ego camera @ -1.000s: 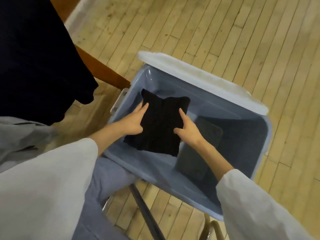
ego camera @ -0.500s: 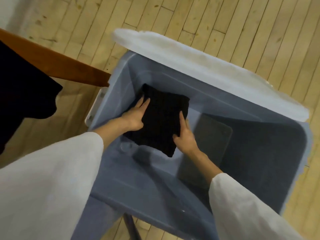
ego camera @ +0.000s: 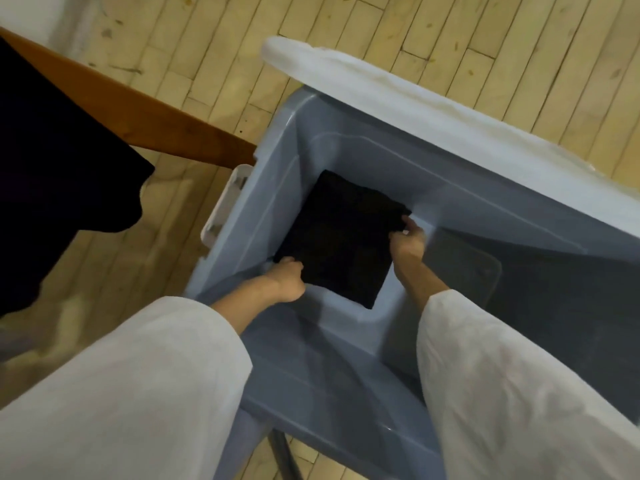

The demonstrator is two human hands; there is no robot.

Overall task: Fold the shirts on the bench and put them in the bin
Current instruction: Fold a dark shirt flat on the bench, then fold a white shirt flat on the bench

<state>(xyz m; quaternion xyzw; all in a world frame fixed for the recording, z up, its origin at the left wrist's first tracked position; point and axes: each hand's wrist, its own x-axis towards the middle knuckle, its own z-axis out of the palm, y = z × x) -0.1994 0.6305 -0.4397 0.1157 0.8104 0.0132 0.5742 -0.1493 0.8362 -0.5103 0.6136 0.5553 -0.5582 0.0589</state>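
Pale plank floor (ego camera: 173,46) under blue bin (ego camera: 329,393), white lid (ego camera: 433,105) along far rim. Step: setting folded black shirt (ego camera: 336,237) down at bin's bench-side end, at/nr bottom. Gripping it at opposite edges w/ L hand (ego camera: 287,278) and R hand (ego camera: 408,237), fingers curled. Next, prob.: let go, pull out w/o mussing fold. On bench (ego camera: 156,123): another dark shirt (ego camera: 52,168) waiting.
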